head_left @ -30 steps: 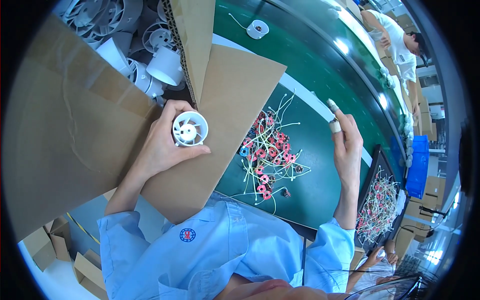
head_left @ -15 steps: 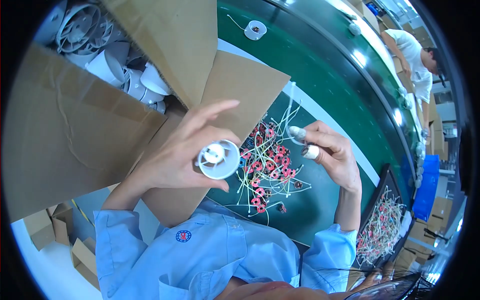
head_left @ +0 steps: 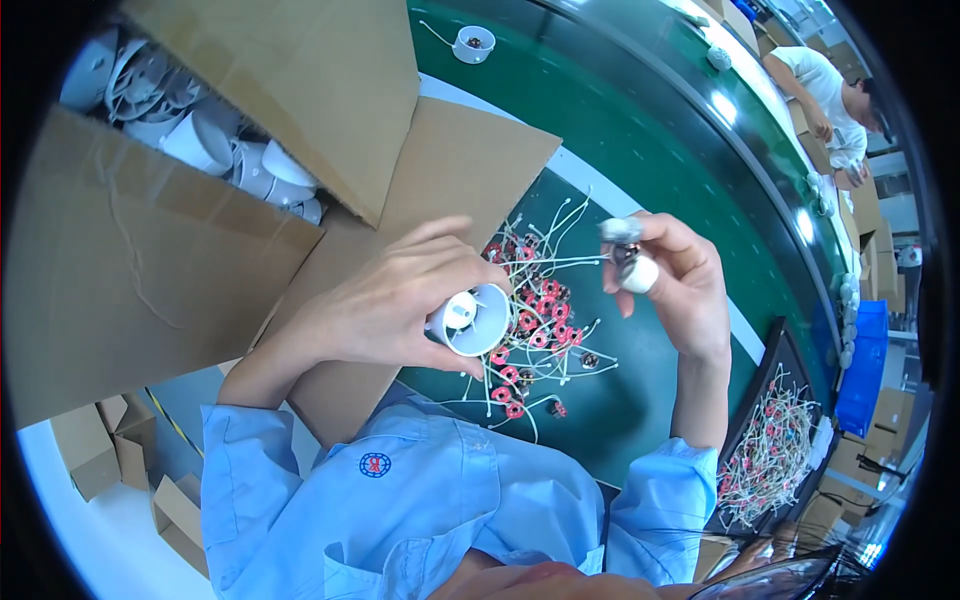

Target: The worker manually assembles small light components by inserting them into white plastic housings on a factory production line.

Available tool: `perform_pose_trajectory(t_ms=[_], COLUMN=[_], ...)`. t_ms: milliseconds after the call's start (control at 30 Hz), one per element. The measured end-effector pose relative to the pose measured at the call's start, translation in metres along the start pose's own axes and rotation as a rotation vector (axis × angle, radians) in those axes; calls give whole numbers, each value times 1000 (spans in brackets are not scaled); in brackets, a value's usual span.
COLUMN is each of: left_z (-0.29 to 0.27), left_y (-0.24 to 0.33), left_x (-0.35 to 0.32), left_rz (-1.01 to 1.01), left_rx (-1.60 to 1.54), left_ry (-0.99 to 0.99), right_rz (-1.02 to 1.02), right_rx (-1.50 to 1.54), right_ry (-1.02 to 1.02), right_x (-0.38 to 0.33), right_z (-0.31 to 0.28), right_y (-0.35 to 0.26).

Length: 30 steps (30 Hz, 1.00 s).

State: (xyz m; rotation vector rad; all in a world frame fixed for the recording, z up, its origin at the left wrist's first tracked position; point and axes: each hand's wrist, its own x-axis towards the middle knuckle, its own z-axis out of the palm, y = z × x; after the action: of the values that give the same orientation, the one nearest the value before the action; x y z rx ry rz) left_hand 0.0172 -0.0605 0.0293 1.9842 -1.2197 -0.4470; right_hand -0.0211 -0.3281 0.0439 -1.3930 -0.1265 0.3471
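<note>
My left hand [head_left: 400, 295] is wrapped round a short white plastic fan housing [head_left: 488, 325], its open end facing up with a hub and ribs inside. Between the white-covered thumb and fingertip of my right hand [head_left: 692, 290] is a small dark, coppery motor stator [head_left: 627, 254], partly hidden by the fingers. Pale wires run from near it toward the left. Below and between both hands spreads a pile of small stators [head_left: 540, 318] with pink-red rings and thin white leads.
A cardboard box [head_left: 150, 260] holding white housings [head_left: 200, 145] stands at left, its flap over the table. One white housing [head_left: 473, 44] with a wire sits on the green conveyor [head_left: 600, 110]. A black tray [head_left: 775, 450] of wired parts lies at right. A person [head_left: 825, 105] works across.
My right hand has risen slightly, and a stator now shows in its fingers. My left hand and the housing have shifted right, over the pile's edge.
</note>
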Motion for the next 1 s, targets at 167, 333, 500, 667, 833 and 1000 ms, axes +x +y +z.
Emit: perform_pose_trajectory(t_ms=[167,333,500,667,833,1000], left_z=[16,19,9,12,1,-6], left_y=[6,5,5,-11,-24,-29], left_x=[-8,-19,-32,-39,-39,-40], left_rz=[27,120,183,-93,-131,-82], left_rx=[-262,-264,-154,-541,-608,-546], left_ry=[59,224,343,275,224,159], right_rz=[-61,-139,-248,-279,-176,-48], right_rx=[498,424,265,105,-22,-15], right_ry=[120,140,141,99,28,-22], right_x=[-5,-13,-22,-15,1,24], right_z=[12,18,26,37,49,57], right_y=[11,8,-9,-18,-24,-33])
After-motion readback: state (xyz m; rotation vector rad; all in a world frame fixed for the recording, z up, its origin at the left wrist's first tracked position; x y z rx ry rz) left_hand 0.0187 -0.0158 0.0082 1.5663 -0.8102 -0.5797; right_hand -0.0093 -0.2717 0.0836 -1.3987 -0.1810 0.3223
